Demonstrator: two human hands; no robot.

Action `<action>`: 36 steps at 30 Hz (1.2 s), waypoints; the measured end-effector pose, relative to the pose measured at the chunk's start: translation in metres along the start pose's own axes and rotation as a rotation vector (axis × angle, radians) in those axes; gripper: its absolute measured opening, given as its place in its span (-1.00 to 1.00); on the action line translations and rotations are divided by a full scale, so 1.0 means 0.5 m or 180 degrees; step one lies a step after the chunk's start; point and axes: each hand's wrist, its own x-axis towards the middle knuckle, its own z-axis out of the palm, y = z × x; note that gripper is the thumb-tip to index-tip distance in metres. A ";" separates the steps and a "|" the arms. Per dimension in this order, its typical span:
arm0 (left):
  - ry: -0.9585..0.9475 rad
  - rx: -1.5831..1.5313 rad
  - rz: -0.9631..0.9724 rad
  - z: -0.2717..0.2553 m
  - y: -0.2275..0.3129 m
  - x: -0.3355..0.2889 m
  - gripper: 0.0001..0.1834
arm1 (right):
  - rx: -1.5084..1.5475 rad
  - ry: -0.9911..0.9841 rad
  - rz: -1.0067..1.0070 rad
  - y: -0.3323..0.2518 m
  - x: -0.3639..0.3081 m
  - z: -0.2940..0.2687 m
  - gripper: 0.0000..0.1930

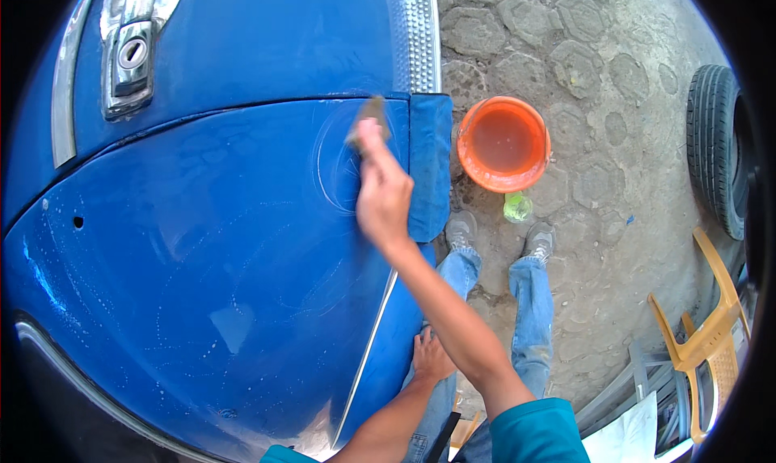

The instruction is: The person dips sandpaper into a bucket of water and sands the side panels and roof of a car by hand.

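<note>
Surface: a blue vehicle panel (242, 253) is filling the left side, showing pale dotted streaks, a small dark hole and whitish curved lines toward its upper right. A chrome lock handle (129, 63) is sitting above the seam.

Surroundings: grey, hexagon-patterned paving (598, 261) is covering the ground at right. A black tyre (710, 152) is standing at the far right; a yellow plastic chair (707, 348) is resting below it.

Containers: an orange bucket (501, 183) is standing on the paving near the panel, holding cloudy, brownish liquid (501, 141). A small see-through greenish item (518, 207) is lying just beside it; contents unclear.

Hands: the right hand (385, 198), slightly blurred, is gripping a brownish pad (373, 110) against the panel, just below the seam. The left hand (434, 358) is resting low by the panel's edge, fingers slightly spread; cannot tell whether it is touching panel or jeans.
</note>
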 end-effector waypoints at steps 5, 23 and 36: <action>0.0032 0.0009 0.0277 -0.022 -0.012 -0.005 -0.29 | -0.0147 -0.0756 -0.0373 0.001 -0.243 -0.057 -0.42; 0.0923 -0.0351 0.0161 0.002 0.044 0.021 -0.39 | -0.0165 -0.0385 0.0113 -0.081 -0.051 -0.060 -0.53; 0.1538 -0.1697 -0.0035 0.083 0.029 -0.058 -0.70 | -0.0376 -0.0480 -0.0022 -0.177 -0.109 0.000 -0.50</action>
